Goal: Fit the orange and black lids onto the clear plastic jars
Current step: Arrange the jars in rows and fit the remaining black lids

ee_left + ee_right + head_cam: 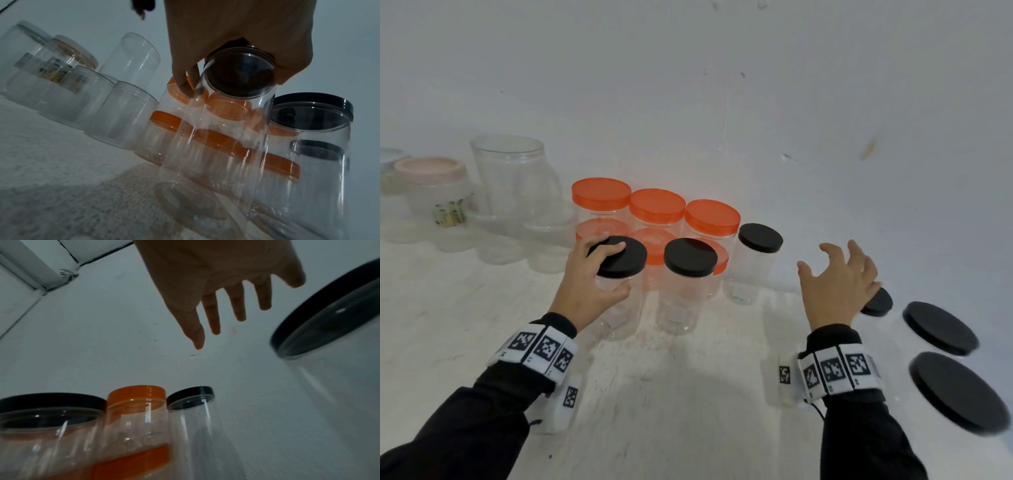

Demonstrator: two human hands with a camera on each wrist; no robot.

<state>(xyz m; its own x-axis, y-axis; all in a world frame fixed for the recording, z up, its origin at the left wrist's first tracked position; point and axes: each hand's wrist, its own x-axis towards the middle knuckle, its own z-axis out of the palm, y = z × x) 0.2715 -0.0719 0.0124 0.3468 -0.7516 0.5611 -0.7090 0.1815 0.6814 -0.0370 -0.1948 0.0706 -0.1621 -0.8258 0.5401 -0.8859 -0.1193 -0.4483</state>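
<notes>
While my left hand [589, 274] is gripping a black lid [623, 255] atop a clear jar [619, 308], fingers curled round its rim, I'm prob. seating or twisting it down. Landmark: orange-lidded jars [657, 209] — this jar's just in front, left end. My right hand [839, 284] is hovering spread, holding nothing, well to their right. Next, I'm guessing: grab another jar w/ it.

My left hand [589, 277] sits on a black lid [624, 256] over a clear jar [619, 308]. Past its fingers, three orange lids [658, 205] cap clear jars. Left of that hand is a pale pink lid [429, 169]. Beside my right hand [837, 284] lie black lids [941, 327]. My sleeves [465, 431] are black, and the wristbands [541, 347] are white with black square-patterned markers.
</notes>
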